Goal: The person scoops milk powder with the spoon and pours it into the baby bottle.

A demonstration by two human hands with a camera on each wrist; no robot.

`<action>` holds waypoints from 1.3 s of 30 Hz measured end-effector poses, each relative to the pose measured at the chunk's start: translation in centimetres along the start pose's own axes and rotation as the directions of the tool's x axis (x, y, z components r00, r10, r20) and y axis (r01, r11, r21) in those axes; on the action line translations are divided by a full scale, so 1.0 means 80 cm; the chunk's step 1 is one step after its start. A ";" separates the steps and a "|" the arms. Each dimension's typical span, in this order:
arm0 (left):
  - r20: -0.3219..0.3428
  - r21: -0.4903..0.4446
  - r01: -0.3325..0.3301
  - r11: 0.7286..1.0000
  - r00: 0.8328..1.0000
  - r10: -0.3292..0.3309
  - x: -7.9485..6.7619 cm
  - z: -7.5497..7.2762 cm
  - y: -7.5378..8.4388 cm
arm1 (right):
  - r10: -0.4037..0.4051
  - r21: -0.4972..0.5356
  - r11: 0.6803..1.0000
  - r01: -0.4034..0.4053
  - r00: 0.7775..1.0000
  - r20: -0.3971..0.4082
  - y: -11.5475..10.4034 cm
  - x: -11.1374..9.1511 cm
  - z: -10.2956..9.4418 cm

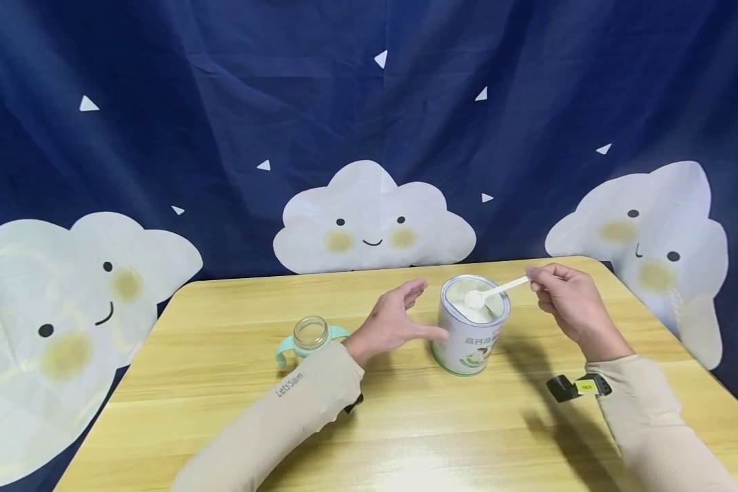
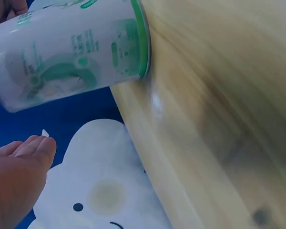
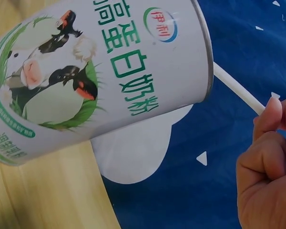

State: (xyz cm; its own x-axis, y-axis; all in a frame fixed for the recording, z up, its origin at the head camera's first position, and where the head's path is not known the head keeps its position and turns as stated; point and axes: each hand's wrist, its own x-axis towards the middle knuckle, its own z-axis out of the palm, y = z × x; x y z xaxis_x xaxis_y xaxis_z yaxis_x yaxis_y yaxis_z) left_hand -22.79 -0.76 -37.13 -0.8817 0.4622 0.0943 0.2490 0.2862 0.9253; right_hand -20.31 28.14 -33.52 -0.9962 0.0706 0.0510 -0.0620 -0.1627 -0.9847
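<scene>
A white milk powder can with green lettering and a cow picture stands open-topped on the table, pale powder inside. My right hand pinches the end of a white scoop's handle; the scoop slants down into the can's mouth, its bowl at the powder. In the right wrist view, the handle runs from the rim to my fingertips. My left hand is beside the can's left side, thumb and fingers spread apart. The left wrist view shows a gap between the fingers and the can; whether the thumb touches it, I cannot tell.
Left of the can, a glass bottle with mint-green handles stands lidless, partly behind my left sleeve. The wooden table ends at a dark blue curtain printed with smiling clouds and white triangles.
</scene>
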 end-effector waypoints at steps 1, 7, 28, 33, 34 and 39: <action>0.000 -0.006 -0.001 1.000 1.000 0.001 -0.001 -0.003 0.001 | -0.002 0.011 1.000 0.002 1.000 0.000 0.000 0.000 0.000; 0.002 -0.027 0.003 1.000 1.000 -0.003 -0.008 -0.021 0.007 | -0.021 0.061 0.998 0.021 1.000 0.001 -0.003 -0.001 0.005; -0.057 -0.036 -0.003 0.999 0.998 0.001 -0.037 -0.092 0.022 | -0.061 0.182 0.982 0.057 0.998 0.013 -0.011 0.003 0.035; -0.060 -0.050 -0.040 0.998 0.997 0.037 -0.047 -0.113 0.021 | -0.063 0.185 0.981 0.059 0.998 0.014 -0.011 0.005 0.049; -0.059 -0.046 -0.041 0.998 0.998 0.038 -0.049 -0.117 0.021 | -0.062 0.184 0.981 0.059 0.998 0.012 -0.011 0.005 0.052; -0.058 -0.021 -0.025 0.999 0.998 0.024 -0.060 -0.133 0.016 | -0.054 0.172 0.984 0.052 0.998 0.010 -0.012 0.008 0.068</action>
State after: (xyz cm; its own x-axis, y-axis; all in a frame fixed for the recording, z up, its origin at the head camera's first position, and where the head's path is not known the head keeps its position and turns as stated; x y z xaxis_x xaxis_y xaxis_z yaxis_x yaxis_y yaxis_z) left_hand -22.48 -11.59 -32.50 -0.8974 0.4192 0.1377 0.2627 0.2569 0.9301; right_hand -21.20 23.01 -31.64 -0.9919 0.0698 0.1061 -0.1232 -0.3256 -0.9374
